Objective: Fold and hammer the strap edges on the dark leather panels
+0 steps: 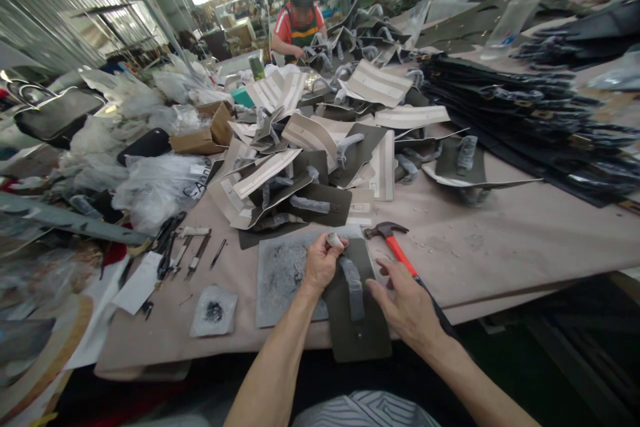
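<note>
Centrally, black hand-drawn letters, only partly legible and seeming to include "SA", mark a clear plastic bag [153, 197] at the left of a crowded workshop table [505, 233]. A clear plastic container [513, 23] at upper right bears a small blue and red mark, too small to read.

At the near edge of the table, a dark olive panel [359, 340] fitted with a plastic-wrapped handle [354, 287] lies between two bare hands, its upper part over a gray slab [280, 280] and its lower end toward the wearer. The left hand [320, 263], at the panel's upper left, has its thumb and fingers closed on a small pale piece [334, 239]. The right hand [407, 303] is open, fingers parted, at the panel's right edge; whether it touches the panel cannot be told.

A claw hammer [397, 247] with a red and black handle lies just beyond the right hand. Left of the slab sit a small pale block [213, 311] with a dark smear and several slim hand tools [199, 253]. Beyond rises a heap of similar panels [320, 140], while a person [300, 27] in red works across the table. Stacked black pieces [500, 120] fill the right.
</note>
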A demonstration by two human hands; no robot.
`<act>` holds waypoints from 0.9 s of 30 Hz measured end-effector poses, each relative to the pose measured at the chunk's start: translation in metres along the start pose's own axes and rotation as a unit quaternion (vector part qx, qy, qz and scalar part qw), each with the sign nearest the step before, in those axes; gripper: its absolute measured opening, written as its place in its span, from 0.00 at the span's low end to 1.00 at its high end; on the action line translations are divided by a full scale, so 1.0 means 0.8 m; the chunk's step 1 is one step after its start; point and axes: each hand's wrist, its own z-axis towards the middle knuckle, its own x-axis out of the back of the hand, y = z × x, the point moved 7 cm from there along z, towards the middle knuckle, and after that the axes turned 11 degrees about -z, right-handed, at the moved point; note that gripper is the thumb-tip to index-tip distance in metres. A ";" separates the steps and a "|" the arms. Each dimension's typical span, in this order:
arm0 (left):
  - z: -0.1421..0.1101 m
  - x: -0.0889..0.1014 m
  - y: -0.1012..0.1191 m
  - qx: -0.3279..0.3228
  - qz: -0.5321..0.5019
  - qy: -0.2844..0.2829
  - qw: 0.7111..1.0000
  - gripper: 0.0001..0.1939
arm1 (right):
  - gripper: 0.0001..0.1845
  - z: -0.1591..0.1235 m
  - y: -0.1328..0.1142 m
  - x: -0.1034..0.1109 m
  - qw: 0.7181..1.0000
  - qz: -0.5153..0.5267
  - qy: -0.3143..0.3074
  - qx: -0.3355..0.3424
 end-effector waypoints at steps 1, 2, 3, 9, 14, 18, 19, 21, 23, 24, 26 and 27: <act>0.000 -0.001 0.000 -0.001 0.001 -0.001 1.000 0.08 | 0.20 -0.002 0.015 0.007 0.998 -0.060 0.024 -0.003; 0.000 -0.001 0.001 0.000 0.005 -0.002 1.000 0.08 | 0.19 -0.004 0.030 0.012 0.992 -0.120 0.034 -0.006; 0.000 -0.002 0.002 0.000 0.012 -0.004 1.000 0.08 | 0.17 -0.006 0.044 0.014 0.984 -0.174 0.032 -0.011; -0.001 -0.007 0.008 -0.002 0.058 -0.002 0.998 0.05 | 0.14 -0.020 0.097 0.007 0.954 -0.281 -0.080 -0.065; -0.003 -0.012 0.017 -0.029 0.112 0.011 0.993 0.06 | 0.06 -0.019 0.106 -0.006 0.961 -0.007 -0.172 -0.217; -0.007 -0.022 0.025 -0.068 0.173 -0.028 0.982 0.08 | 0.12 -0.018 0.076 -0.016 0.853 0.317 -0.266 -0.318; -0.008 -0.023 0.024 -0.070 0.179 -0.039 0.981 0.09 | 0.14 -0.014 0.067 -0.007 0.847 0.338 -0.255 -0.320; -0.009 -0.025 0.020 -0.070 0.185 -0.059 0.978 0.09 | 0.18 0.000 0.051 0.024 0.877 0.321 -0.197 -0.297; -0.010 -0.025 0.016 -0.074 0.192 -0.070 0.976 0.09 | 0.21 0.016 0.033 0.066 0.940 0.242 -0.106 -0.217; -0.011 -0.024 0.015 -0.077 0.196 -0.073 0.975 0.09 | 0.22 0.021 0.023 0.085 0.966 0.186 -0.065 -0.165; -0.011 -0.023 0.013 -0.082 0.199 -0.072 0.974 0.10 | 0.23 0.024 0.009 0.111 0.995 0.069 -0.013 -0.073; -0.011 -0.023 0.013 -0.083 0.201 -0.071 0.973 0.10 | 0.23 0.023 0.006 0.115 0.999 0.012 -0.013 -0.040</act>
